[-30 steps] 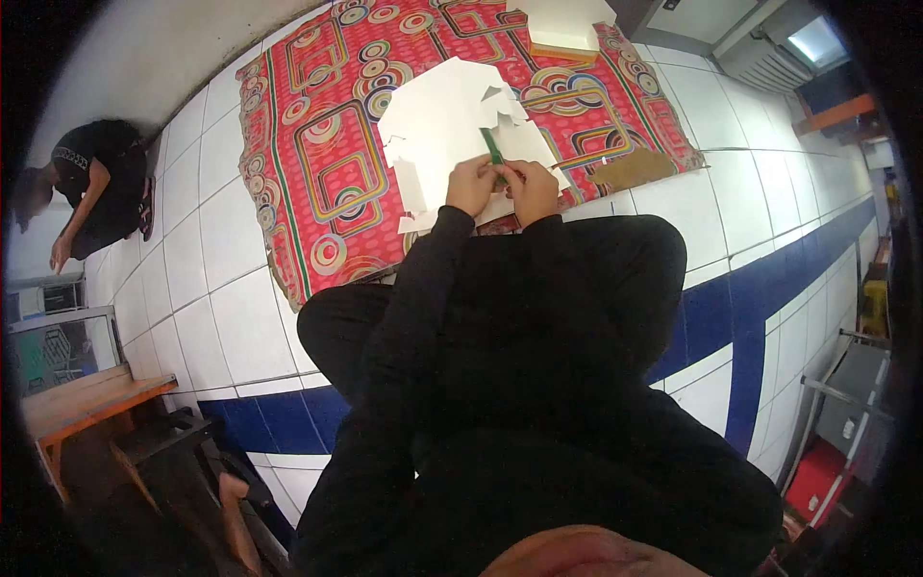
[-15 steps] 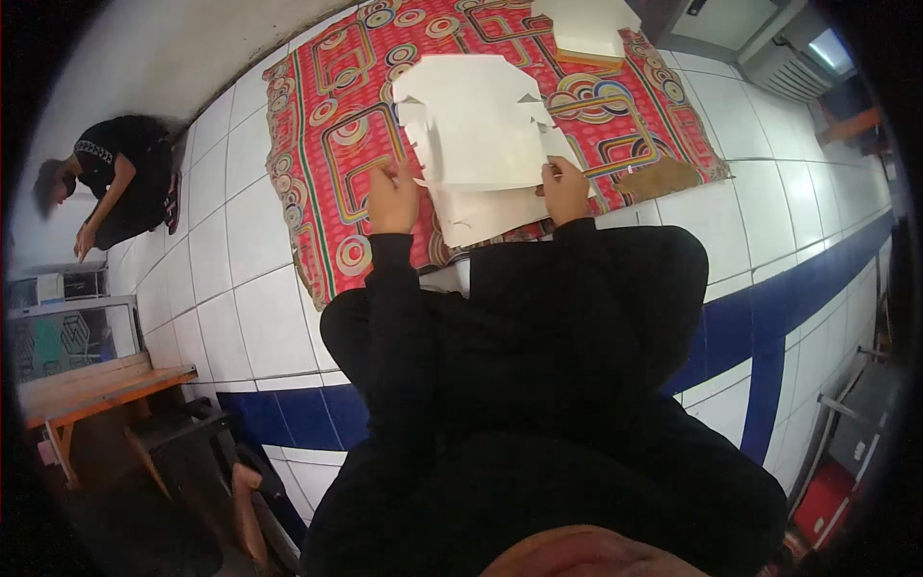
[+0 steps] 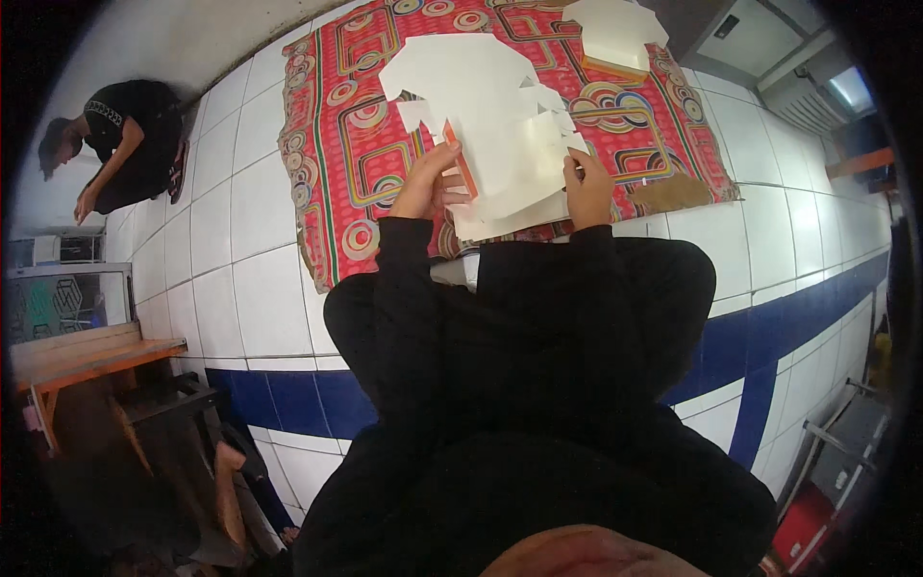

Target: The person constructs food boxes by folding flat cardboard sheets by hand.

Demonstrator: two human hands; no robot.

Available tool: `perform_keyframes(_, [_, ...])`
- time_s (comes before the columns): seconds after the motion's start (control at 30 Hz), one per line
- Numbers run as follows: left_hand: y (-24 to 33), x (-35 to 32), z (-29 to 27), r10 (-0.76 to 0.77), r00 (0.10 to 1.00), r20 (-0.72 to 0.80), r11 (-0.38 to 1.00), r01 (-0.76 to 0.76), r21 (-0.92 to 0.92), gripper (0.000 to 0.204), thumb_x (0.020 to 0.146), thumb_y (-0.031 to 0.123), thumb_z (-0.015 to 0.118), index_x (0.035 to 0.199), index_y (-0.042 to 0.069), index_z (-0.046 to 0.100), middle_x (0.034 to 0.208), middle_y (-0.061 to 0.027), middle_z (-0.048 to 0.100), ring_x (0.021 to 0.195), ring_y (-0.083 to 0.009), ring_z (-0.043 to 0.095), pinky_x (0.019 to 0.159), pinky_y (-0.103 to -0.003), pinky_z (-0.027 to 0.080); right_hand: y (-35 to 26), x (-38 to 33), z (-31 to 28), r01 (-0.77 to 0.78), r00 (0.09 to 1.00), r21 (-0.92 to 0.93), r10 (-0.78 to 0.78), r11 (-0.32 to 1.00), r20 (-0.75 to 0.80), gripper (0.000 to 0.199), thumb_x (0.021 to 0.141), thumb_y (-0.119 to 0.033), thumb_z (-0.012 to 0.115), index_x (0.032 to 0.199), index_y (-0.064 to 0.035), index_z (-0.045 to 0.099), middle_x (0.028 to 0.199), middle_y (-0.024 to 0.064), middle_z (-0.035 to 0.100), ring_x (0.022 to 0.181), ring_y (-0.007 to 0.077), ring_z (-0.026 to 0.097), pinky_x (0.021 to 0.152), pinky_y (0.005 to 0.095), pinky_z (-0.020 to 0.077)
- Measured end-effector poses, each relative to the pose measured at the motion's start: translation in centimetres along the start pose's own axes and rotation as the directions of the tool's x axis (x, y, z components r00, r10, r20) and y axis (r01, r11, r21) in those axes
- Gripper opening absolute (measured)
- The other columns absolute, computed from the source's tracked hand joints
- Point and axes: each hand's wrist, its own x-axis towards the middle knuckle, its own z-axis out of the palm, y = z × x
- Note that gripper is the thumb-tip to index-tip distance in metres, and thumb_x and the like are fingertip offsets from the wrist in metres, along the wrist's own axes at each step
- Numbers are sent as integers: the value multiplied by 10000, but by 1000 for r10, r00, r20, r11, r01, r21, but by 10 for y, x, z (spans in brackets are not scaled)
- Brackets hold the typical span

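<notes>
A flat cardboard box blank (image 3: 481, 91), white on its upper face and cut with notches and flaps, lies in front of my crossed legs. At its left side my left hand (image 3: 426, 185) grips a narrow side flap (image 3: 461, 159) that stands raised, its orange outer face showing. My right hand (image 3: 587, 192) is closed at the right edge, thumb and fingers pinching a side flap (image 3: 550, 139) that looks partly bent up. Another pale cardboard layer (image 3: 490, 231) shows beneath the near edge.
A red patterned mat (image 3: 361, 192) lies under the cardboard on white floor tiles (image 3: 260, 231). At its far right stands a partly folded white and orange box (image 3: 615, 43). Another person (image 3: 135, 144) crouches at the left wall. An orange-topped bench (image 3: 106, 365) stands at lower left.
The blank's left side flap now stands up with its orange face showing. My left hand has moved right and wrapped round it; the right side flap looks more bent up too.
</notes>
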Motion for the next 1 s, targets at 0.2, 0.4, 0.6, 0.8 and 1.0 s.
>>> perform_keyframes(0.2, [-6,8,-4,-25,987,-156,990,46,134,355,853,314,662,1061,39,578,863,-51,633,668,-137,659,497,-251,551,-31,-1,-7,44,998,-34,-45,998,-41,284,841,-147,649,1110,-54,648,929,119,598,801,268,589,724,355,473])
perform_keyframes(0.4, [-17,16,6,104,945,-310,987,-59,152,297,857,257,684,1055,55,593,802,-36,634,617,-110,643,475,-233,544,-122,-7,-36,578,806,-32,-564,816,177,325,773,-174,723,1078,-106,632,1018,77,572,902,262,570,864,385,415])
perform_keyframes(0.6, [-30,19,29,193,911,-365,981,-175,82,228,886,280,666,944,84,564,795,-4,566,646,-96,599,506,-252,562,-101,-18,-10,511,807,110,-519,853,282,120,769,-94,712,822,-49,614,799,61,619,802,220,601,792,346,447])
perform_keyframes(0.8, [-40,22,35,264,922,-283,957,-213,199,251,895,264,661,1013,62,569,877,-24,614,736,-101,633,538,-247,579,-95,-25,2,119,985,137,-134,983,108,90,806,-49,666,832,4,599,754,108,613,669,207,606,621,313,476])
perform_keyframes(1.0, [-59,33,18,74,986,-152,988,-51,147,440,885,392,649,1136,41,562,1038,-81,615,870,-168,644,615,-275,585,-79,-26,12,302,952,-4,-301,953,59,117,797,-101,661,823,-43,562,750,110,610,701,286,619,661,390,479])
